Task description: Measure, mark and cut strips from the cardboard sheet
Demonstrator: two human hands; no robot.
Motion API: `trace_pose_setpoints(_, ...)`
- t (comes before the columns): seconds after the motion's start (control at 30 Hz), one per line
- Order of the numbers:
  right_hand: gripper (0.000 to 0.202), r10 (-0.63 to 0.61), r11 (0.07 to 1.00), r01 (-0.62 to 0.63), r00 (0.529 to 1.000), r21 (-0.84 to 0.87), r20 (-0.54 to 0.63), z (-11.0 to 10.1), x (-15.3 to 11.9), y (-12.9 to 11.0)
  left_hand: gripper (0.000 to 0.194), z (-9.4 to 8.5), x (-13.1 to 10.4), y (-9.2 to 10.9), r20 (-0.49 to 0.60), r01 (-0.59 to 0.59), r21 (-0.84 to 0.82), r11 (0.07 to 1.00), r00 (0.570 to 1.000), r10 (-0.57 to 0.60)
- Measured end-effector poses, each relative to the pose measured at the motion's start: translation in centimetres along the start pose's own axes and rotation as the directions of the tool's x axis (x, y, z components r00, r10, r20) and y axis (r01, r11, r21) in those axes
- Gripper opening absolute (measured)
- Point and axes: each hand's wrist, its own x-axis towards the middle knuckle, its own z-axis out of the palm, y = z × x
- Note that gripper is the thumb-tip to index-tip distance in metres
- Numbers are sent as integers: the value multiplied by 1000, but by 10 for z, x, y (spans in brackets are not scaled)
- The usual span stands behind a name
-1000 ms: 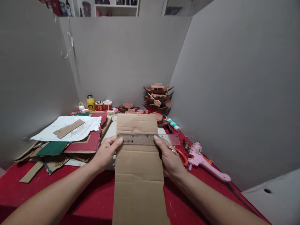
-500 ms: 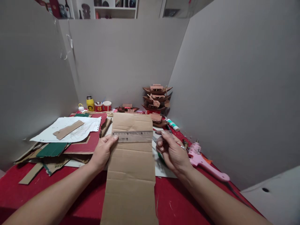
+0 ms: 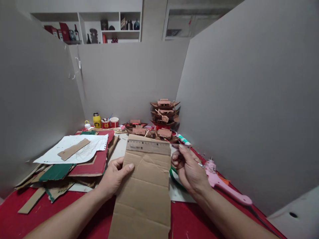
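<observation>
A long strip of brown cardboard (image 3: 146, 191) is raised in front of me, its near end running out of the picture. My left hand (image 3: 116, 174) grips its left edge, thumb flat on the face. Across the far end of the strip lies a clear ruler (image 3: 148, 146). At the strip's right side, my right hand (image 3: 190, 167) pinches the ruler's right end between thumb and fingers. Under that hand shows a green curved handle (image 3: 175, 176), partly hidden, on a white sheet.
Cardboard pieces (image 3: 87, 169) and drawn-on paper (image 3: 51, 151) are piled at left. Stacked model boats (image 3: 164, 113), red cups (image 3: 114, 122) and a yellow bottle (image 3: 96, 120) stand at the back. A pink glue gun (image 3: 230, 192) lies right, its cord trailing. Grey partitions enclose the red table.
The ruler has shifted up the cardboard to its far end. My left thumb has come off the ruler onto the cardboard below it. The camera view has tilted up.
</observation>
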Motion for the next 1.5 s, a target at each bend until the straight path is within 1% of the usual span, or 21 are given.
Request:
trace_pose_setpoints(0.1, 38, 1, 1000, -1, 1000, 14, -6, 1, -1, 1, 44, 2, -2, 2, 36, -23, -39, 999, 999, 24)
trace_pose_setpoints(0.3, 38, 8, 999, -8, 1000, 33, -2, 0, -3, 3, 46, 4, -2, 0, 62, -61, -137, 989, 996, 70)
trace_pose_setpoints(0.4, 40, 8, 999, -8, 1000, 33, 6, 0, -3, 4, 46, 5, -2, -1, 36, -70, -133, 989, 996, 76)
trace_pose_setpoints(0.57, 42, 1, 1000, -1, 1000, 5, -9, 3, -6, 5, 48, 7, -4, 3, -21, -44, -115, 992, 999, 42)
trace_pose_setpoints(0.77, 39, 15, 999, -16, 1000, -31, -21, 6, -12, 5, 60, 6, -6, 7, -49, -43, -134, 990, 998, 37)
trace_pose_setpoints(0.97, 41, 25, 998, -26, 1000, -64, -11, 7, -16, 8, 49, 7, -3, 5, -58, -42, -124, 991, 998, 35)
trace_pose_setpoints(1.1, 41, 33, 998, -34, 999, -57, -24, 7, -17, 10, 51, 9, -2, 5, -82, -44, -139, 989, 996, 33)
trace_pose_setpoints(1.23, 43, 42, 997, -43, 999, -65, -18, 6, -17, 12, 49, 8, -2, 6, -58, -53, -143, 988, 997, 45)
trace_pose_setpoints(1.37, 39, 34, 997, -33, 999, -76, 12, 4, -18, 16, 49, 4, 0, 6, -29, -53, -148, 988, 998, 49)
trace_pose_setpoints(1.5, 35, 34, 997, -31, 999, -70, 39, 1, -18, 20, 50, 2, 1, 7, -51, -49, -132, 990, 998, 42)
